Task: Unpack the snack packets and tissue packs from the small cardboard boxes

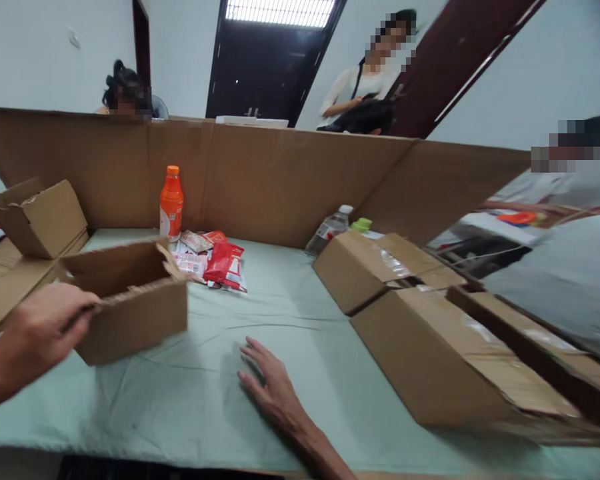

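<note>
Small open carton (130,300) gripped at rim by left hand (43,330); right hand (270,383) laid flat on green tablecloth (205,400); orange bottle (171,203) seen behind.

Matt brown cardboard box (130,300), glossy plastic snack packets (220,263), smooth cloth table cover (205,400).

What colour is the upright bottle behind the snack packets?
The bottle is orange, cap included; head view.
</note>
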### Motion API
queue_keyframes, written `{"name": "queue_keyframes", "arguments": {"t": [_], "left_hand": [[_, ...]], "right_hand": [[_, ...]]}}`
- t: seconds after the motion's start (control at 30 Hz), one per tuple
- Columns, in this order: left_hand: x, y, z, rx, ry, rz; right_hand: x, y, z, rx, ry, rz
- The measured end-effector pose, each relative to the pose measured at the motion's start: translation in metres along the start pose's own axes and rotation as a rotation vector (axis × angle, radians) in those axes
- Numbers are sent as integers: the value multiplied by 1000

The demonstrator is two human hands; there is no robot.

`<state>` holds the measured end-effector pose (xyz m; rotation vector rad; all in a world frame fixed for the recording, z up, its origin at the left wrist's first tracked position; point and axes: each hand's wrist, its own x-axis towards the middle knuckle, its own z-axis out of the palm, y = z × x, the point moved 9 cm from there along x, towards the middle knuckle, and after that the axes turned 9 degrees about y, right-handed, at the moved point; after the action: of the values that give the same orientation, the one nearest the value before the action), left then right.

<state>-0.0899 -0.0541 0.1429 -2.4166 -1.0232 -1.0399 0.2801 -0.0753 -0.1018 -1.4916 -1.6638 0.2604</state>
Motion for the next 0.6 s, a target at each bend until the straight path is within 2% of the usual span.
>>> {"name": "queue_keyframes", "arguments": {"t": [0.07, 0.13, 0.17, 0.3, 0.4, 0.5, 0.6], "left_hand": [[10, 59, 27, -143, -36, 182], [15, 92, 49, -206, -99, 232], [16, 100, 55, -220, -122, 235], [12, 102, 61, -229, -151, 205], [8, 95, 54, -202, -100, 160], [4, 90, 50, -200, -20, 77], [-1, 88, 54, -231, 9, -1]], "right_hand": [[9, 2, -15, 163, 27, 124], [17, -1, -26, 320, 19, 221], [21, -5, -31, 378, 7, 250], [48, -10, -43, 448, 4, 305], [88, 11, -40, 434, 49, 422], [144, 40, -23, 392, 64, 546], [196, 64, 6, 332, 22, 666]]}}
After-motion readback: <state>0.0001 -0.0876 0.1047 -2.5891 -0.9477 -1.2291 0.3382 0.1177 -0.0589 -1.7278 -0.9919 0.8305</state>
